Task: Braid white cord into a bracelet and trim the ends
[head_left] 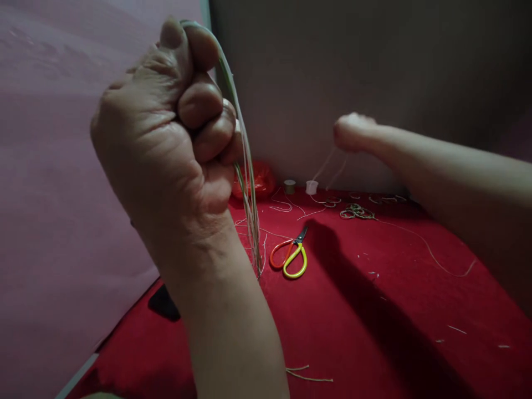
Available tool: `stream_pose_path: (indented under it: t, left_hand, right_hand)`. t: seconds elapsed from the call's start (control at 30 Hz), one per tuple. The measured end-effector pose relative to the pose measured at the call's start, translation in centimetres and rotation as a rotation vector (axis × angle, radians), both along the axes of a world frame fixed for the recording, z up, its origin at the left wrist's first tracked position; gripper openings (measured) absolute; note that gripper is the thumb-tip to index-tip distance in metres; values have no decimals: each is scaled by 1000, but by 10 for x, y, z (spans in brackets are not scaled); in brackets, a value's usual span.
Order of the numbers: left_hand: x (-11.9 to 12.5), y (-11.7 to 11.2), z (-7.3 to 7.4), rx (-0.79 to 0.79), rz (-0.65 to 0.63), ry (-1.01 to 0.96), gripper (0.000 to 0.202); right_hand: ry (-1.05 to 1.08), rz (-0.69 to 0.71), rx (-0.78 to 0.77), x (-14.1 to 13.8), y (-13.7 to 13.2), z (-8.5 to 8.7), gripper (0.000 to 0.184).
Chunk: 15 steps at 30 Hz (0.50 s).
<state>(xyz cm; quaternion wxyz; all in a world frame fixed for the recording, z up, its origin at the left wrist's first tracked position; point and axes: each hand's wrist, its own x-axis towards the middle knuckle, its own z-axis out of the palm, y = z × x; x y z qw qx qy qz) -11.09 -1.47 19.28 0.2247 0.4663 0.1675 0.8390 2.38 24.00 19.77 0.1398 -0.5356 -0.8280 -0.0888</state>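
Note:
My left hand [166, 116] is raised close to the camera, closed with the thumb pressed against the forefinger. From that pinch a bundle of white and green cords [245, 149] hangs over the fingers and down toward the red cloth. My right hand [355, 132] is farther away, blurred and closed. Thin pale thread [324, 164] runs down from it toward a white spool [311, 187] at the back of the cloth. Scissors [294, 256] with one red and one yellow handle lie between the two arms, blades pointing away.
Red cloth [332, 332] covers the surface, with thread scraps scattered over it. Behind stand a red plastic bag [260, 180] and a second spool [290, 186]. Knotted cord loops [356, 211] lie at the back right. A dark object [163, 303] sits by the pink wall [50, 166].

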Motion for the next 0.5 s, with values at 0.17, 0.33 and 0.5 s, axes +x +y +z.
stream_pose_path:
  t: [0.17, 0.33, 0.5]
  left_hand:
    - [-1, 6, 0, -37, 24, -10, 29]
    - [-1, 6, 2, -55, 36, -39, 31]
    - [4, 8, 4, -90, 30, -36, 33]
  right_hand:
    - [-137, 154, -239, -34, -5, -73, 16]
    - [-157, 226, -360, -67, -7, -125, 24]
    - [-146, 355, -496, -83, -3, -151, 35]
